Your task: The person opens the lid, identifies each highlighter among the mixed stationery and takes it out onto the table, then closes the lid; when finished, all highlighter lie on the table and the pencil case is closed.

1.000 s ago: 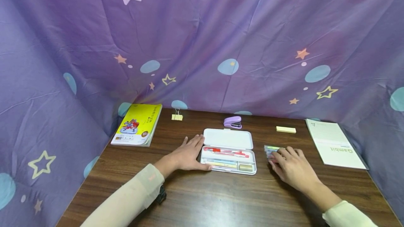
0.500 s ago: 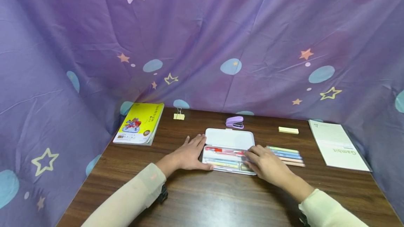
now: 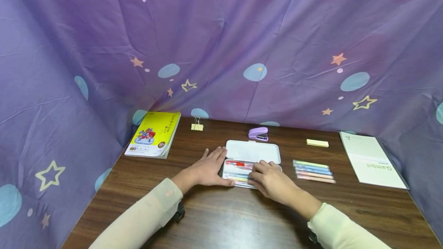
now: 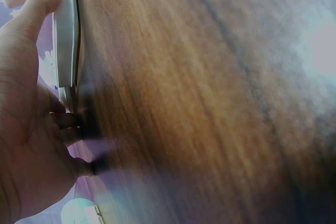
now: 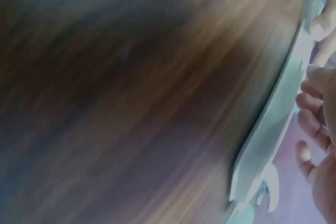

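A white pencil case lies with its lid raised. In its tray are red pens and pale pens. My left hand rests against the left end, fingers extended; its thumb touches the front wall in the left wrist view. My right hand is over the tray's right half, fingers loosely bent down toward the pens. Its fingertips are partly hidden in the head view, and no held thing shows in the right wrist view. Several coloured pens lie in a row right of the case.
Behind the case stands a purple stapler. A binder clip and a yellow book are at the left. Yellow sticky notes and a notepad lie at the right. A purple curtain encloses the table.
My right hand has left the row of coloured pens and moved left over the case's tray, uncovering the row. My left hand has stayed at the case's left end.
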The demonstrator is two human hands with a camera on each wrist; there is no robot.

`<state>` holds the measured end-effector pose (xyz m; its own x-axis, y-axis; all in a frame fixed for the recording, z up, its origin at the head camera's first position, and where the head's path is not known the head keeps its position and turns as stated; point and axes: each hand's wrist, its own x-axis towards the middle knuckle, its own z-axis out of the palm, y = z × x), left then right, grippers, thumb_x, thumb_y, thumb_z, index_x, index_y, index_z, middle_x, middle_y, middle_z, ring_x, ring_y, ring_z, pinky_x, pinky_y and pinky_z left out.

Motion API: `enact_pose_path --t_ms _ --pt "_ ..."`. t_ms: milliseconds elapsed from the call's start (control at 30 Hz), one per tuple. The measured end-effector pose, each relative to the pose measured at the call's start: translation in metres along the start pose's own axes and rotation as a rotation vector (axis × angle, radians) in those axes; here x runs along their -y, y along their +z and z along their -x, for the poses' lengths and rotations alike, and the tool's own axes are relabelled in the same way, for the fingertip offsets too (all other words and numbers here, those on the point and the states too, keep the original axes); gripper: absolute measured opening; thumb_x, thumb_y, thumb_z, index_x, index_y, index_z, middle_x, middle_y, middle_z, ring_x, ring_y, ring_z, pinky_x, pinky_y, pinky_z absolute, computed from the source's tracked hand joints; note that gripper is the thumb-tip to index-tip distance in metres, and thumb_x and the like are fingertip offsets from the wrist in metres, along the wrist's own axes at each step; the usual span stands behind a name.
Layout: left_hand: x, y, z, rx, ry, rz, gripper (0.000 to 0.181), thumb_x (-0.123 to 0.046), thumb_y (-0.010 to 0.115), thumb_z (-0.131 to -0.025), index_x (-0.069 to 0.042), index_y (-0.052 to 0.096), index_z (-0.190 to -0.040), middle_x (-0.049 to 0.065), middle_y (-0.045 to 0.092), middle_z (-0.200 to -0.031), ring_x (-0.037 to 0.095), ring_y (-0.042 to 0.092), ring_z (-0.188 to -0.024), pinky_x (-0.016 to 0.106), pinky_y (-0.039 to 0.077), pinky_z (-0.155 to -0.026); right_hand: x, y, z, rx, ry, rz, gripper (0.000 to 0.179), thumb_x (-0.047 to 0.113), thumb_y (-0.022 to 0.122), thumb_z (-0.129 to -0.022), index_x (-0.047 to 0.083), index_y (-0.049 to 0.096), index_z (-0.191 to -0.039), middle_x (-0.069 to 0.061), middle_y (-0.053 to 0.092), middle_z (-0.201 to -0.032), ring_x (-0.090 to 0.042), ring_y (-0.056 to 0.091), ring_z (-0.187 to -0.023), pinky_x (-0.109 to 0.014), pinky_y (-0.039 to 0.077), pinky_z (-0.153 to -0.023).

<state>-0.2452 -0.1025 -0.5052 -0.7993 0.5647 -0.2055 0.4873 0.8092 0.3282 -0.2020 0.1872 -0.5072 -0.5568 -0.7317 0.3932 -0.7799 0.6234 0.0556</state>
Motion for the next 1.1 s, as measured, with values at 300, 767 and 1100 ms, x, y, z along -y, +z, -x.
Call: enact_pose_path --t_ms 300,767,1100 --pt "-0.001 0.001 0.0 -0.002 0.005 -0.006 0.132 -0.091 0.058 -0.092 -0.003 0.009 -0.178 0.017 0.008 -0.187 0.032 0.007 -0.176 0.062 0.007 -0.141 0.02 0.002 -0.014 0.111 0.129 0.073 0.013 0.03 0.086 -0.096 0.019 0.079 -0.097 0.002 0.069 -0.1 -0.019 0.061 -0.093 -0.038 0.05 -0.074" --pt "-0.001 0.0 0.0 -0.011 0.011 -0.004 0.13 -0.087 0.061 -0.093 -0.002 0.011 -0.177 0.019 0.011 -0.187 0.033 0.009 -0.175 0.063 0.008 -0.141 0.029 0.004 -0.021 0.091 0.139 0.108 0.012 0.016 0.087 -0.09 0.015 0.075 -0.088 -0.001 0.069 -0.098 -0.023 0.062 -0.095 -0.041 0.048 -0.077" --pt "-0.001 0.0 -0.001 -0.016 0.014 -0.009 0.13 -0.087 0.061 -0.093 -0.001 0.012 -0.177 0.02 0.012 -0.187 0.036 0.012 -0.175 0.063 0.009 -0.141 0.028 0.007 -0.019 0.053 0.145 0.105 0.013 0.019 0.089 -0.09 0.017 0.077 -0.093 0.001 0.07 -0.1 -0.021 0.06 -0.095 -0.04 0.045 -0.078"
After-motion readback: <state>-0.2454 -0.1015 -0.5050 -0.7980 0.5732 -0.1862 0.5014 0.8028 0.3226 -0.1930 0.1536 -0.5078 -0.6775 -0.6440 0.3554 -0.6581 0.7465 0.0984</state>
